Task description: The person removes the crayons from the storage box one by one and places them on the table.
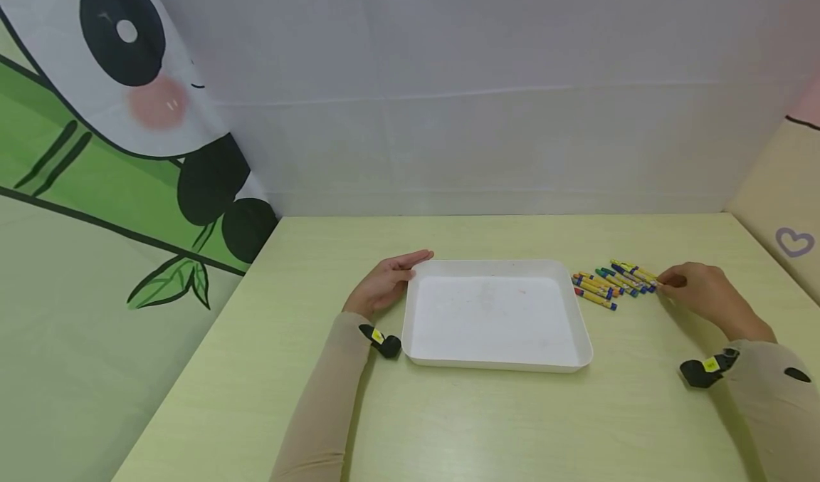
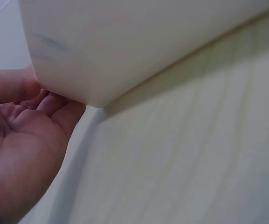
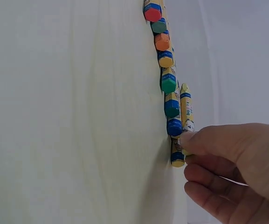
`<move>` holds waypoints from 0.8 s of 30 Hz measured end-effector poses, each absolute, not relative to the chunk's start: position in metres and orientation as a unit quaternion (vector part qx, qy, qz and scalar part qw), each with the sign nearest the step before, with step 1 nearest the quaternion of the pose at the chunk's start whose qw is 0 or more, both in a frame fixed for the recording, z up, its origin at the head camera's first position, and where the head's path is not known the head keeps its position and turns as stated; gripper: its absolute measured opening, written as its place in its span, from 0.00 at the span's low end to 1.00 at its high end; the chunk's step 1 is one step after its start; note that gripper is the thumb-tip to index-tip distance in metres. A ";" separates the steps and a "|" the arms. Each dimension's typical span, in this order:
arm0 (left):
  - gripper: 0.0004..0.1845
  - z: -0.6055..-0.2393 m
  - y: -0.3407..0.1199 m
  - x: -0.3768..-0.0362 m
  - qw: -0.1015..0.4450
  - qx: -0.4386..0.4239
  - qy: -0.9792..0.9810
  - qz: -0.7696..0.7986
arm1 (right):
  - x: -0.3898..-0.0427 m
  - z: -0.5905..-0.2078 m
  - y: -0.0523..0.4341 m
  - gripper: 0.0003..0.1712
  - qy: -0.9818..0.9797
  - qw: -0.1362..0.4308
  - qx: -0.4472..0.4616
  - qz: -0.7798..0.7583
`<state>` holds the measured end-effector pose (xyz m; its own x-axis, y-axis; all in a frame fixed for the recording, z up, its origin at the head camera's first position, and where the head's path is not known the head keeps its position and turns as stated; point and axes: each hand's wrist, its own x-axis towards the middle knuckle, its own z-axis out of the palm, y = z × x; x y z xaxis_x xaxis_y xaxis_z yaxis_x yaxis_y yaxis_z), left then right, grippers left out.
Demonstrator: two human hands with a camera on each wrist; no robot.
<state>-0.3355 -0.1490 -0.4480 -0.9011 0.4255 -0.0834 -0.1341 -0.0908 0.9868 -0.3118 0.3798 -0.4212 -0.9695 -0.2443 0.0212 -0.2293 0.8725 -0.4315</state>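
Note:
A shallow white tray [image 1: 496, 357] lies on the table, and its pale outer side [image 2: 111, 51] fills the top of the left wrist view. My left hand [image 1: 384, 283] grips the tray's left edge near the far corner. Several crayons [image 1: 592, 302] in yellow wrappers with blue bands lie in a slanting row beside the tray's right edge. At the right end of that row, my right hand [image 1: 707, 297] pinches a yellow crayon [image 3: 186, 107] between thumb and fingers. This crayon sits on top of the row's end, against its neighbours. Its near end is hidden by the thumb.
The light wood-grain table [image 1: 435, 425] is bounded by a white cloth wall [image 1: 480, 147] at the back. A printed panel [image 1: 96, 254] stands on the left, and another with a heart [image 1: 794, 242] on the right.

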 end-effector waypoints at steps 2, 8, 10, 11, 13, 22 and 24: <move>0.27 -0.448 -0.149 -0.336 0.191 0.111 0.646 0.730 | -0.312 -0.422 0.381 0.15 0.968 0.015 -0.124 -0.219; 0.27 -0.449 -0.149 -0.336 0.189 0.112 0.650 0.727 | -0.312 -0.422 0.382 0.15 0.967 0.015 -0.126 -0.219; 0.27 -0.449 -0.150 -0.336 0.188 0.113 0.652 0.726 | -0.312 -0.422 0.382 0.15 0.967 0.018 -0.126 -0.219; 0.27 -0.449 -0.150 -0.337 0.187 0.110 0.652 0.727 | -0.311 -0.422 0.382 0.15 0.967 0.020 -0.127 -0.219; 0.27 -0.449 -0.150 -0.337 0.186 0.116 0.653 0.725 | -0.311 -0.421 0.381 0.15 0.967 0.024 -0.127 -0.218; 0.27 -0.450 -0.152 -0.338 0.191 0.125 0.647 0.727 | -0.308 -0.421 0.380 0.15 0.968 0.035 -0.133 -0.210; 0.27 -0.450 -0.152 -0.337 0.191 0.124 0.649 0.726 | -0.308 -0.421 0.380 0.15 0.969 0.039 -0.130 -0.208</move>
